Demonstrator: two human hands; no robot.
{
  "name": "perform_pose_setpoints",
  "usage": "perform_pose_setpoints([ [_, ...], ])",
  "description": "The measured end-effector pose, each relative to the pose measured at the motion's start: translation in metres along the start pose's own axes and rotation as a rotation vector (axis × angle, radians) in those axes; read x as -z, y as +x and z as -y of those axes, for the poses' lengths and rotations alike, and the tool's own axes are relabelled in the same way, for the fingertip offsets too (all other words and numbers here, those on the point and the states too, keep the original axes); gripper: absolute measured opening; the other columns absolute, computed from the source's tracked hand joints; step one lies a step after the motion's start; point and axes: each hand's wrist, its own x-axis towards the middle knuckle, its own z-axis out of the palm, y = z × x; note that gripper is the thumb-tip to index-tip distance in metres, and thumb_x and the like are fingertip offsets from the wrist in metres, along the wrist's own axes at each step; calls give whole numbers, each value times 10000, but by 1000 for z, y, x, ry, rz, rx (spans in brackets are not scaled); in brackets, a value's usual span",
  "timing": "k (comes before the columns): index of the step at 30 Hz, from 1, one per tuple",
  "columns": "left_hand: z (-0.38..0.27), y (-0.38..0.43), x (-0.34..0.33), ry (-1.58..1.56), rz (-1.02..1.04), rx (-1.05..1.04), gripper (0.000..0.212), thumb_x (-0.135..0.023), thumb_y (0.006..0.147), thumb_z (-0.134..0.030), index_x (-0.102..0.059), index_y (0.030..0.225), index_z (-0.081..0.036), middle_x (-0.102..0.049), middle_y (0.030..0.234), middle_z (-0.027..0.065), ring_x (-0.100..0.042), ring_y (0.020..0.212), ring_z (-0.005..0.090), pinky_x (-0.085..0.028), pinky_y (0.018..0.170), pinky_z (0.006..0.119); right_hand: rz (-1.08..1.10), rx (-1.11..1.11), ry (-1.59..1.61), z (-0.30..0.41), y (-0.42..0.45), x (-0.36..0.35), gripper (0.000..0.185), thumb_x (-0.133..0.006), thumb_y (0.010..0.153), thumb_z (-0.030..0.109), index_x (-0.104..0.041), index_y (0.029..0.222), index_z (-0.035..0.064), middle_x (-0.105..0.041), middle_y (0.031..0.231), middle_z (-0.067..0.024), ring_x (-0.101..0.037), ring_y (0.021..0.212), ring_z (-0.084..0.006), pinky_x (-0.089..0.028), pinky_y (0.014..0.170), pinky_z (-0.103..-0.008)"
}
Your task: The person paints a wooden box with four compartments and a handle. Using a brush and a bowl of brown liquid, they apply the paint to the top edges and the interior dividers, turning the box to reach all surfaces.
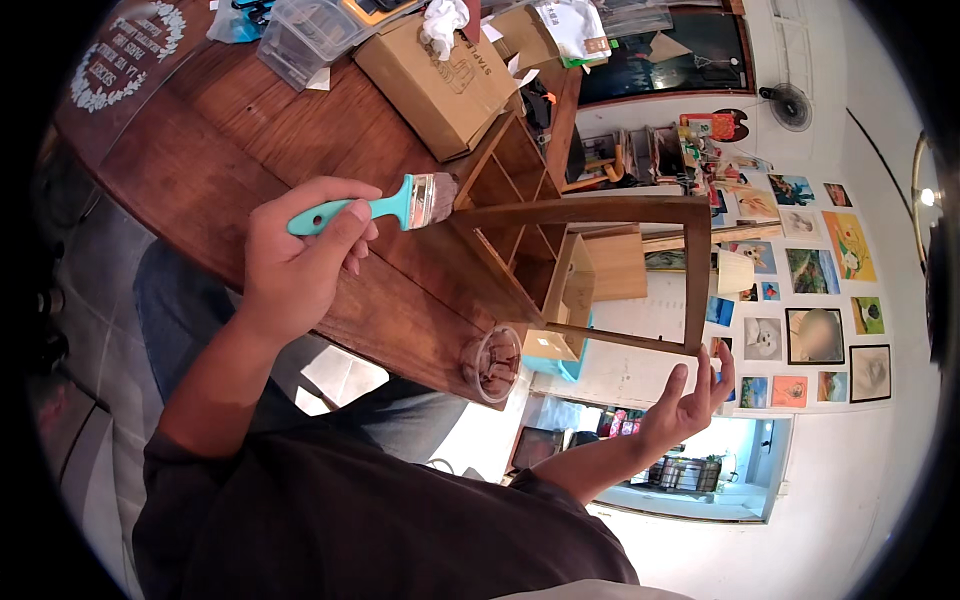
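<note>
My left hand (307, 255) grips the turquoise handle of a flat paintbrush (431, 201). Its dark, wet-looking bristles are at the corner of a brown wooden frame (696, 285). I cannot tell whether they touch. The frame, with an open middle, stands raised at the edge of a wooden box with compartments (529, 184). My right hand (686, 405) has its fingers spread, with one fingertip at the frame's outer corner. It does not grip the frame. On the table's near edge, a clear plastic cup (495, 367) contains brown liquid.
The wooden table (225, 161) has a curved edge. On it are a cardboard box (442, 82) and a clear plastic container (307, 37). Beyond the frame are an open cardboard box (574, 289) and a wall of pictures (814, 270). The view is tilted sideways.
</note>
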Motion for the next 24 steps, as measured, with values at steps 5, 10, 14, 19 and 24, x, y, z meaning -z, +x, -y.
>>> perform_pose_setpoints([
  [5, 2, -2, -5, -21, 6, -10, 219, -659, 1090, -113, -734, 1222, 45, -735, 911, 74, -653, 744, 88, -534, 620, 240, 13, 13, -27, -2, 2, 0, 355, -719, 1010, 239, -783, 1313, 65, -586, 1544, -136, -514, 1460, -347, -396, 1162, -563],
  [10, 0, -14, -7, 29, -59, -42, 218, -654, 1092, -115, -734, 1211, 48, -731, 894, 70, -646, 733, 82, -527, 615, 235, 34, 37, -23, -7, 10, -5, 367, -736, 986, 231, -781, 1316, 75, -582, 1548, -137, -489, 1491, -368, -393, 1166, -583],
  [14, 8, -27, -16, 139, -113, -128, 194, -651, 1081, -84, -734, 1192, 51, -733, 896, 71, -651, 725, 80, -526, 614, 230, 59, 72, -39, -19, 26, -19, 348, -763, 983, 195, -774, 1308, 70, -590, 1538, -128, -500, 1454, -357, -410, 1160, -547],
  [19, 32, -39, -46, 498, -68, -674, 138, -702, 928, 55, -727, 1064, 48, -725, 869, 181, -726, 726, 318, -572, 655, 377, 45, 115, 51, -38, 42, -39, 306, -796, 969, 176, -792, 1258, 76, -603, 1525, -112, -510, 1433, -343, -414, 1139, -540],
  [24, 51, -48, -72, 641, -45, -850, 169, -705, 907, 80, -712, 1075, 57, -735, 889, 196, -742, 745, 348, -591, 670, 392, 43, 109, 105, -51, 53, -53, 279, -812, 967, 192, -806, 1219, 73, -616, 1506, -95, -512, 1420, -326, -403, 1142, -504],
])
